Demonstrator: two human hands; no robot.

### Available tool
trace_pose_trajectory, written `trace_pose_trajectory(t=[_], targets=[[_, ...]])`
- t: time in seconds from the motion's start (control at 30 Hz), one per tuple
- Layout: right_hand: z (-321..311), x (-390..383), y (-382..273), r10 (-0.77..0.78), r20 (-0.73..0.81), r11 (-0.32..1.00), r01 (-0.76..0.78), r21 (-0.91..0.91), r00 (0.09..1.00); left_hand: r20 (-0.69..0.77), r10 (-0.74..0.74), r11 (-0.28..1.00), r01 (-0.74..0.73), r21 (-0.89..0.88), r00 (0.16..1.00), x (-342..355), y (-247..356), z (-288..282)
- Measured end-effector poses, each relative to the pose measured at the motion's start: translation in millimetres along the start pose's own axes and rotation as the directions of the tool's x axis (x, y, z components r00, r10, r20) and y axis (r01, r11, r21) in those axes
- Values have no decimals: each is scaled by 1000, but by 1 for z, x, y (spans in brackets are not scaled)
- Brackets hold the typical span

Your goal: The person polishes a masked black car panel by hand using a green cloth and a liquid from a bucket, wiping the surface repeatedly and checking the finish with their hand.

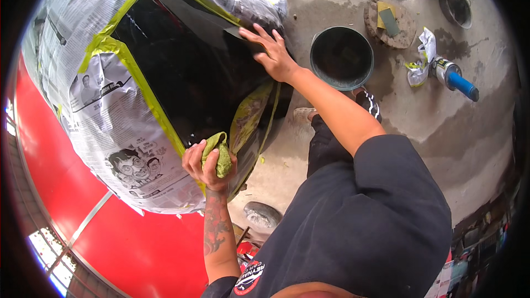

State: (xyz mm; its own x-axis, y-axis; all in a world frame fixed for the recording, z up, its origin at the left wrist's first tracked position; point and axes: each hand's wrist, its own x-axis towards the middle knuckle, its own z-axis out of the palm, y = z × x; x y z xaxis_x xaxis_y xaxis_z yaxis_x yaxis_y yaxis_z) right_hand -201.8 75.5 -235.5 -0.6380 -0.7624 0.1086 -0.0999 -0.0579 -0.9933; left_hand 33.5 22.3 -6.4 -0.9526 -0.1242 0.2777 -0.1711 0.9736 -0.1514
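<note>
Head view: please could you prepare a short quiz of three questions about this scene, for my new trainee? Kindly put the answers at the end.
1. Choose: what is in the left grip?
A) a brush
B) a cloth
C) a spray gun

2. True or false: the right grip is closed around a bucket.

3. Fill in: the black panel is edged with yellow-green ____.

Key
1. B.
2. False: it is spread open on the panel.
3. tape.
</note>
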Motion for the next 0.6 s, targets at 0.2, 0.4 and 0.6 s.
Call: trace_pose_trajectory(t=[0.2, 0.4, 0.6], targets=[[5, -50, 50, 216, 36, 974, -213, -73, 976, -4, 32, 999, -32, 3, 999, 4, 1, 6], [24, -43, -24, 22, 0, 990, -22, -138, 1000, -20, 0, 1000, 1, 13, 1000, 0, 4, 3], [28, -41, 54, 235, -89, 972, -233, 27, 968, -29, 18, 1000, -18, 0, 999, 10, 6, 7]])
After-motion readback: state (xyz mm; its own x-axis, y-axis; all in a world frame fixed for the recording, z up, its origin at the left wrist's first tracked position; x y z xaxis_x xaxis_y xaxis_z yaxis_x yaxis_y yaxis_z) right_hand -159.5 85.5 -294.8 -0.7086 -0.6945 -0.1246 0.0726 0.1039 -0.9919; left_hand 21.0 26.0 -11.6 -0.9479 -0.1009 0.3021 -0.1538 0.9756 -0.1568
